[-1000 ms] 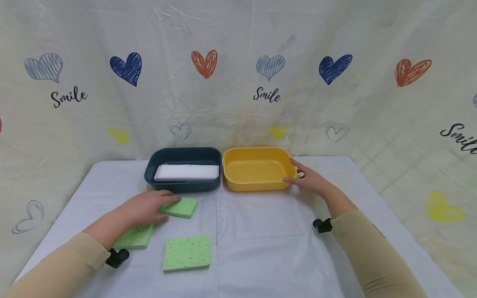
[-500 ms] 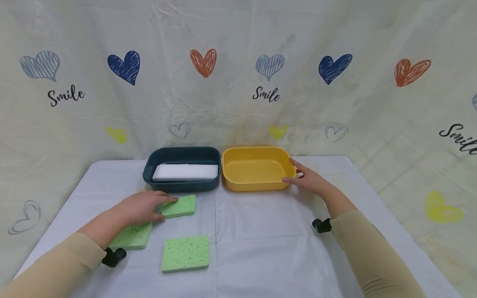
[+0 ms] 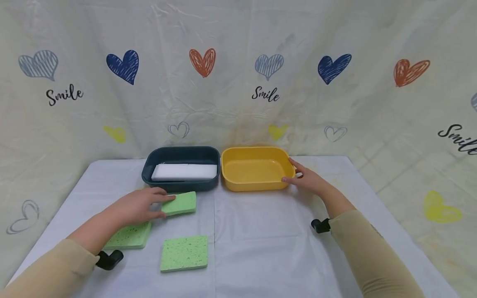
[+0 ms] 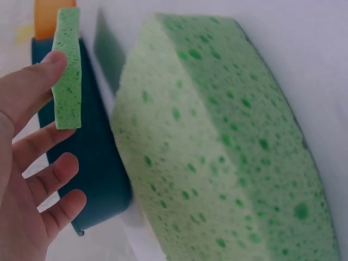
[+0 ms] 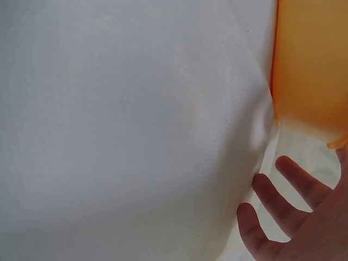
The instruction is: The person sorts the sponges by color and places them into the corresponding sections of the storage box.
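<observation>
My left hand (image 3: 139,207) pinches a green sponge (image 3: 181,203) between thumb and index finger, its other fingers held off it. In the left wrist view this lifted sponge stands on edge, overlapping the dark teal bin (image 4: 100,174). A second green sponge (image 3: 130,236) lies under that wrist, partly hidden, and looms large in the left wrist view. The third green sponge (image 3: 184,253) lies flat nearer the front. At the right end of the yellow bin (image 3: 257,186), my right hand (image 3: 311,179) holds the bin with thumb at the front corner and index finger at the rim.
White blocks (image 3: 184,172) lie inside the dark teal bin, which stands right beside the yellow one. Both bins are near the back edge of the table (image 3: 261,248), covered in white cloth. A curtain (image 3: 231,103) printed with hearts hangs behind.
My left hand has tilted up and raised the pinched sponge slightly toward the dark teal bin. My right hand keeps its place at the yellow bin.
</observation>
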Demonstrator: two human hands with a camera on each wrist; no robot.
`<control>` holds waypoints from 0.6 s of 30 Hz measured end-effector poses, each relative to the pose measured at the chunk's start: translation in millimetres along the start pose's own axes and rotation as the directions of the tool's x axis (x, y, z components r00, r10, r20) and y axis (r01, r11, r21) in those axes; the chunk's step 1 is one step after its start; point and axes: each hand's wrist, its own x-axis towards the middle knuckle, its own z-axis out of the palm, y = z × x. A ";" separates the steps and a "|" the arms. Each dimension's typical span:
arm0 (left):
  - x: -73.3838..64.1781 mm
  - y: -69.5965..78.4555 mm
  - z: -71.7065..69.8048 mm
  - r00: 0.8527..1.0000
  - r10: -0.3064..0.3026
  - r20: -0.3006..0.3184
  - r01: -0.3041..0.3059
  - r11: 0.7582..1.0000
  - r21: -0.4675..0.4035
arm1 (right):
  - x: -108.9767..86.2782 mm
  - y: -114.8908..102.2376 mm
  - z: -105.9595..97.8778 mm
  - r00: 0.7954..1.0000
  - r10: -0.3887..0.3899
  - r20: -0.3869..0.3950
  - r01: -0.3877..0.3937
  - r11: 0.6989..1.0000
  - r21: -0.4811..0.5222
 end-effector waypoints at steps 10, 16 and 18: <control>-9.2 12.8 -12.8 0.994 0.033 -0.106 -0.035 0.999 -0.019 | 0.8 2.9 -0.7 1.000 -0.007 0.001 0.007 1.000 0.006; 0.7 23.3 -18.5 0.984 0.066 -0.167 -0.070 0.997 -0.017 | 0.3 3.2 -1.2 1.000 -0.020 0.000 0.020 1.000 0.012; 5.5 28.1 -20.7 0.980 0.072 -0.188 -0.075 0.997 -0.007 | 0.3 2.5 -0.8 1.000 -0.022 0.004 0.022 1.000 0.014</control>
